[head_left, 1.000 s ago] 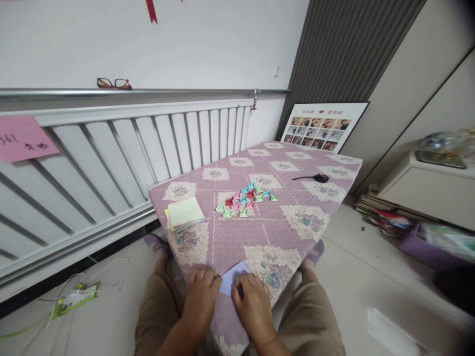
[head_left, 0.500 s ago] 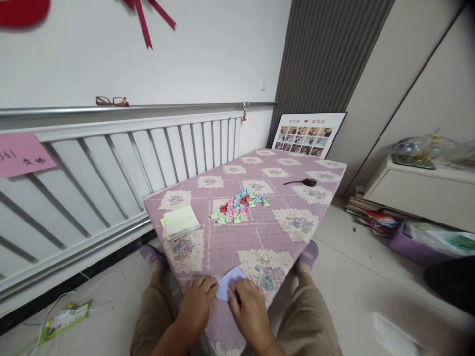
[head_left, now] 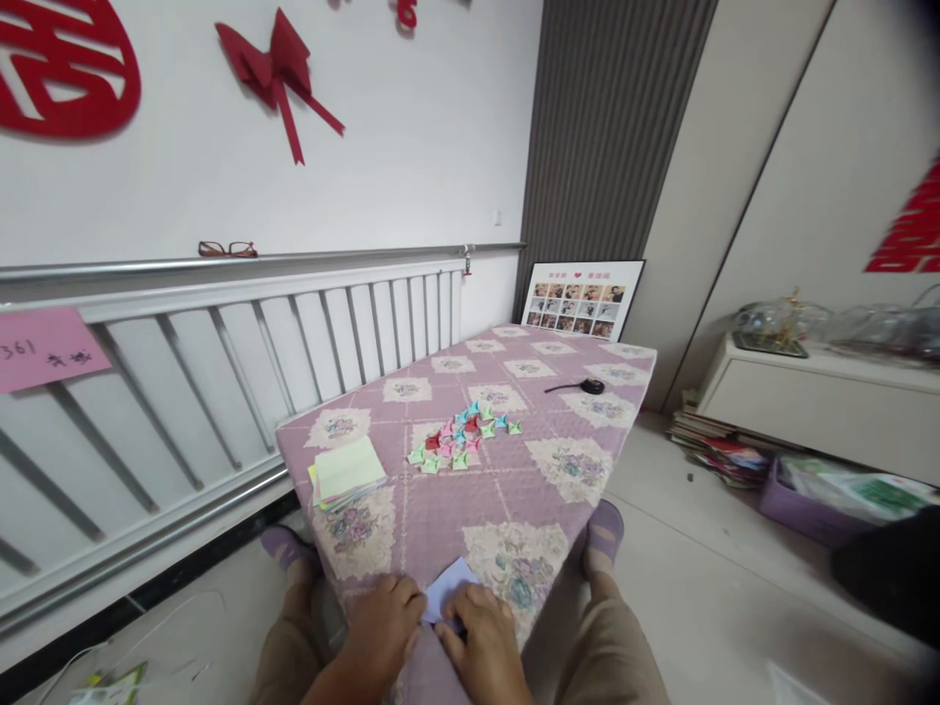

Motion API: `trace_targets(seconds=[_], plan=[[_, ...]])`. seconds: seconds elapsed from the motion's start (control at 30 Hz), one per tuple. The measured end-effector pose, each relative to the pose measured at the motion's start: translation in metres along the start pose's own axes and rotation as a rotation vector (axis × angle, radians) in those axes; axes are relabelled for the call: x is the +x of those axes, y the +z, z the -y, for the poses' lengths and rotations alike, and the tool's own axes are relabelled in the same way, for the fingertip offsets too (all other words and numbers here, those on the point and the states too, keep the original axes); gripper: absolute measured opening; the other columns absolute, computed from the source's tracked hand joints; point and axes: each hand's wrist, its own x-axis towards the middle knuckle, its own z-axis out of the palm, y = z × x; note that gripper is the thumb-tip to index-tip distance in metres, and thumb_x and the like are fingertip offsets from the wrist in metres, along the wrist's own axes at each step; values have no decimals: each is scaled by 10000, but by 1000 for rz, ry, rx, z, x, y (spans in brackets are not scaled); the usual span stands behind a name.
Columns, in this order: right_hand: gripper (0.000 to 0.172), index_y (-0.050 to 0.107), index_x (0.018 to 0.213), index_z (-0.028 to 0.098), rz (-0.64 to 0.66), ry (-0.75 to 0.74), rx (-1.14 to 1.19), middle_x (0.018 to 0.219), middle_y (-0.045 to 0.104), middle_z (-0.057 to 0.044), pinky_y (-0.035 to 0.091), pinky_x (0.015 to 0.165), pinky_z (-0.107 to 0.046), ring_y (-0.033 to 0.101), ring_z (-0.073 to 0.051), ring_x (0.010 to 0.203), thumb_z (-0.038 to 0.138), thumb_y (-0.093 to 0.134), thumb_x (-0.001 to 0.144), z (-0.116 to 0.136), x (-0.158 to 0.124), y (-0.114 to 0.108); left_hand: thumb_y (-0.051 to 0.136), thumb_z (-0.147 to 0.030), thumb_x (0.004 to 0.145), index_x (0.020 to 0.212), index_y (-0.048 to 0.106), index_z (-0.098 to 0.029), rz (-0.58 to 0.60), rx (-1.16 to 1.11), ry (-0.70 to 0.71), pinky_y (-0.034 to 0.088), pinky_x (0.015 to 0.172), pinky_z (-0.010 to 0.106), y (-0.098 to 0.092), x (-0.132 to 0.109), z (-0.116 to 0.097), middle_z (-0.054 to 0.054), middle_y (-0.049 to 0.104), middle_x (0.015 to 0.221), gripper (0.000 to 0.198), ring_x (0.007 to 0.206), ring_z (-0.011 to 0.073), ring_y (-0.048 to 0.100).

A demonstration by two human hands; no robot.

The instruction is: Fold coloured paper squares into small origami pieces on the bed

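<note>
A small sheet of purple paper [head_left: 445,587] lies at the near end of the table, with part of it hidden under my fingers. At its left corner, my left hand [head_left: 383,622] is closed with curled fingertips pressing on the edge. My right hand [head_left: 481,627] has its fingers bent over the right side and its thumb at the lower edge. Farther up the cloth sits a group of several small folded paper pieces [head_left: 459,439] in green, pink, red and blue. A stack of square paper sheets [head_left: 348,472], pale green on top, rests to the left.
A flowered pink tablecloth [head_left: 506,494] covers the table. Toward its far right lies a black round object with a strap [head_left: 591,386]. A white radiator [head_left: 308,343] runs along the left side, with glasses [head_left: 227,249] on the pipe above. A purple bin [head_left: 800,504] stands on the right floor.
My view has tilted up, so the table and hands sit lower in the picture. Both hands stay on the purple paper, and the right hand covers its lower part.
</note>
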Motion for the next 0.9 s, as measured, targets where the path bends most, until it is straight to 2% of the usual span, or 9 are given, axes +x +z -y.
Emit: trace_targets(seconds=[0.1, 0.2, 0.37, 0.43, 0.53, 0.67, 0.77, 0.83, 0.9], plan=[[136, 570, 765, 253, -8, 0, -9, 779, 612, 41, 330, 708, -278, 563, -166, 780, 214, 697, 735, 0, -1, -1, 436, -219, 930, 1051, 609, -236, -20, 59, 14, 393, 818, 313, 8, 3, 2, 45, 599, 1055, 212, 991, 213, 505], [146, 569, 782, 254, -2, -28, -9, 785, 618, 42, 337, 709, -276, 568, -165, 781, 217, 700, 728, -3, -2, 0, 435, -228, 939, 994, 628, -236, -66, 61, -6, 394, 804, 306, 13, 4, 1, 35, 613, 1028, 201, 965, 204, 522], [146, 559, 759, 250, -20, -174, -71, 766, 618, 42, 354, 692, -256, 562, -148, 732, 171, 678, 728, -15, -6, 8, 495, -187, 901, 879, 658, -223, -162, -35, 4, 393, 819, 301, 7, -5, -6, 29, 638, 1013, 169, 974, 199, 538], [125, 555, 746, 244, -25, -256, -108, 763, 612, 33, 364, 680, -250, 555, -146, 712, 166, 652, 755, -13, -4, 8, 508, -164, 873, 852, 663, -217, -173, -115, 8, 402, 823, 302, -1, -10, -6, 33, 648, 1006, 165, 961, 201, 548], [121, 544, 731, 234, -20, -302, -93, 761, 605, 16, 382, 655, -240, 560, -151, 707, 149, 605, 792, 2, 3, -1, 478, -119, 832, 823, 650, -217, -266, -342, 17, 412, 855, 300, -24, -17, -4, 30, 654, 973, 198, 934, 182, 564], [148, 516, 709, 218, 49, -207, 102, 749, 600, 3, 410, 635, -224, 572, -148, 705, 121, 537, 818, 35, 18, -23, 508, -189, 799, 712, 611, -205, -360, -697, 77, 451, 763, 261, -66, -24, 0, 29, 648, 812, 136, 799, 160, 589], [138, 518, 707, 218, 124, -125, 263, 729, 594, 7, 414, 629, -219, 573, -147, 705, 137, 526, 818, 52, 25, -31, 519, -261, 805, 700, 604, -197, -431, -873, 27, 456, 707, 256, -92, -25, 7, 24, 635, 758, 150, 743, 157, 584], [140, 513, 687, 215, 163, -77, 334, 710, 581, 9, 407, 623, -222, 564, -148, 698, 152, 518, 812, 55, 25, -29, 533, -290, 796, 680, 602, -191, -488, -916, -41, 456, 682, 256, -99, -25, 16, 15, 622, 720, 167, 709, 155, 575], [151, 499, 664, 212, 196, 4, 411, 683, 561, 14, 398, 607, -225, 548, -146, 675, 186, 507, 812, 51, 23, -22, 543, -327, 790, 705, 614, -189, -583, -913, -164, 461, 674, 263, -96, -24, 26, 11, 623, 717, 177, 704, 162, 575]])
